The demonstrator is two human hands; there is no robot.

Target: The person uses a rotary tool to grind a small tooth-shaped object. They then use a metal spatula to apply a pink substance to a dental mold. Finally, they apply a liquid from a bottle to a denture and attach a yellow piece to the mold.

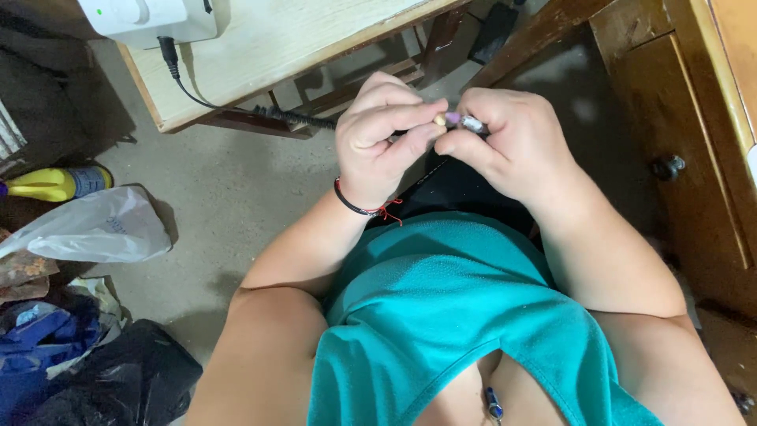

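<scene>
Between both hands, a small pen-like tool (471,122) with a lilac tip is pinched: left hand (378,134) fingers closed on the tip end, right hand (512,142) curled tight round the barrel. Just beyond the grip, a pale wooden table (268,47) and black cable (189,87); a wooden cabinet (686,134) crowds the right.

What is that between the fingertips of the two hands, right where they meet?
In the head view, a small purple piece sits between the left hand and the right hand, with a beige tip on its left and a slim silvery part on its right.
</scene>
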